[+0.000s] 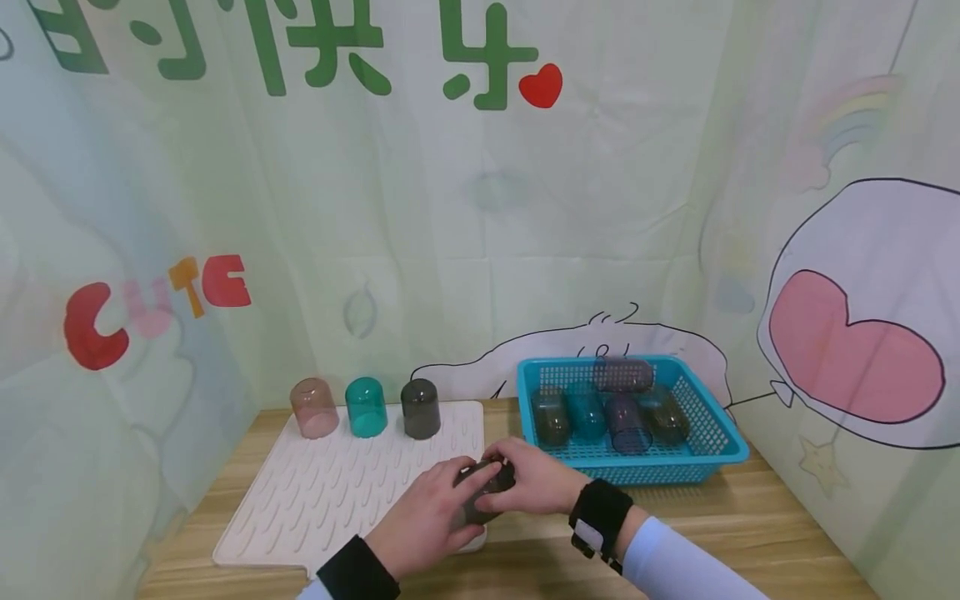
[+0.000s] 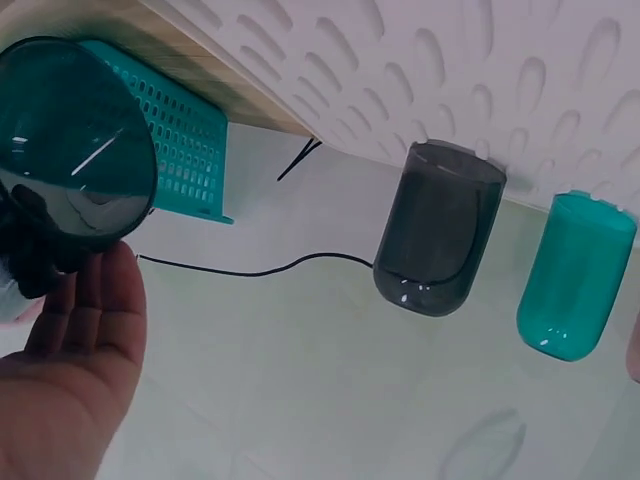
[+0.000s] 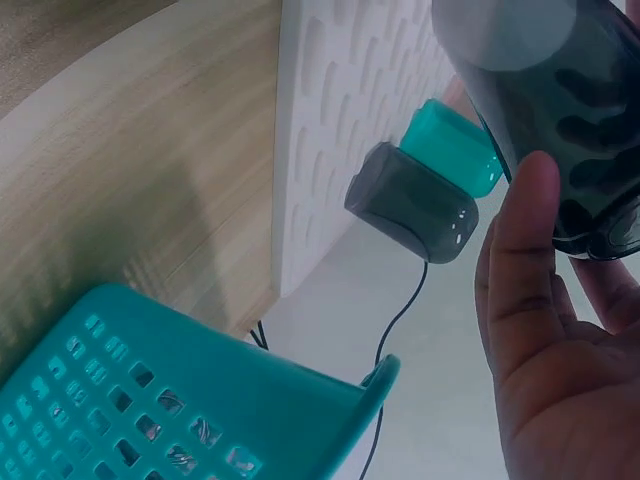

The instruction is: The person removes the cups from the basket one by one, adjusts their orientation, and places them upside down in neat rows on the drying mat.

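Between both hands, over the mat's front right corner, is a dark grey see-through cup [image 1: 476, 505]. My right hand [image 1: 542, 478] grips it at one end with thumb and fingers. From the other side my left hand [image 1: 429, 510] holds it, fingers curved over its side. The round rim of this cup [image 2: 78, 145] faces the left wrist camera. Three cups stand upside down along the far edge of the white ridged mat [image 1: 352, 492]: a pink cup [image 1: 314, 408], a teal cup [image 1: 366, 407] and a dark grey cup [image 1: 420, 409].
A blue plastic basket [image 1: 637, 473] stands right of the mat, near the back curtain. Several cups lie in it, among them a purple cup [image 1: 628, 423], a teal cup [image 1: 586, 410] and a brownish cup [image 1: 666, 415]. Printed curtains [image 1: 600, 208] enclose the wooden table [image 1: 765, 525].
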`<state>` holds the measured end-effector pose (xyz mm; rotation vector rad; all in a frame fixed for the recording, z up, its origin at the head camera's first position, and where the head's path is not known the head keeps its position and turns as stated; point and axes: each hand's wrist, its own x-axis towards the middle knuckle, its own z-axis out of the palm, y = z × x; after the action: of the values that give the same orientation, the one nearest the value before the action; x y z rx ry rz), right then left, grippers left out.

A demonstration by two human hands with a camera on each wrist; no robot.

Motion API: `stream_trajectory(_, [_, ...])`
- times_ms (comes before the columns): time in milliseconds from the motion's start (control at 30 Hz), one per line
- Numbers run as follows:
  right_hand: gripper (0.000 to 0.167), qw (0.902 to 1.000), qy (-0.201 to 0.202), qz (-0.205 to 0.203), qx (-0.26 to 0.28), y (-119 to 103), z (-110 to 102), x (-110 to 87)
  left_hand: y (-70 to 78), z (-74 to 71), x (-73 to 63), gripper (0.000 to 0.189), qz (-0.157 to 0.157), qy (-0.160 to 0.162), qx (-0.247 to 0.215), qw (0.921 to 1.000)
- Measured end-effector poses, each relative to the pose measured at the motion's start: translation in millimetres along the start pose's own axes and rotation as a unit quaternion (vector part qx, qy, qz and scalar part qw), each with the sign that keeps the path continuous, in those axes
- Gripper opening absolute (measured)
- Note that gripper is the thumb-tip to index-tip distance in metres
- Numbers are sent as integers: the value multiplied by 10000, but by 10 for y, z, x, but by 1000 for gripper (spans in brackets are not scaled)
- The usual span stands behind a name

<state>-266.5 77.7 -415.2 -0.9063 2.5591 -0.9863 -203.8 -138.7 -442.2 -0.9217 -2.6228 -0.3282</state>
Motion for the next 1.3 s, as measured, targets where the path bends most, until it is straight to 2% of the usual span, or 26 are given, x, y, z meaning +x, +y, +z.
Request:
stream_trajectory(100, [57,10000,44,-74,-10,-14,15,3,-21,7,-20,82,-84,3,-121,9999])
stream_trajectory(333, [63,9998,108,-104,121,-25,57,14,-98,5,-61,79,-654,-327,-479,9962])
stream_trajectory(467, [66,9995,159,-131,236,-11,91,27,-169,12,-94,79,-942,-361,-654,9927])
stream_trajectory(533, [64,9994,165,-124,288,6,124,43,-206,13,-119,80,-1079,-286,-705,9913])
stream_trajectory(700, [58,9996,100,-5,252,89,267,109,-302,15,-205,84,-1385,146,-753,9874])
stream_trajectory(767, [55,9999,1,64,116,153,355,141,-336,18,-239,87,-1506,300,-708,9856])
stream_trajectory(867, [49,9990,-262,3,-363,255,503,164,-391,22,-281,91,-1639,454,-697,9830])
stream_trajectory(933, [45,9954,-509,-254,-771,290,577,159,-427,25,-300,95,-1754,519,-719,9805])
stream_trajectory(1033, [40,9850,-872,-734,-1298,290,640,128,-475,19,-311,100,-1998,509,-802,9752])
stream_trajectory(1167, [37,9734,-1200,-1035,-1657,261,655,101,-535,1,-302,103,-2404,514,-1000,9641])
stream_trajectory(1300, [35,9652,-1217,-1179,-1991,276,686,76,-632,-33,-293,99,-2732,606,-1315,9510])
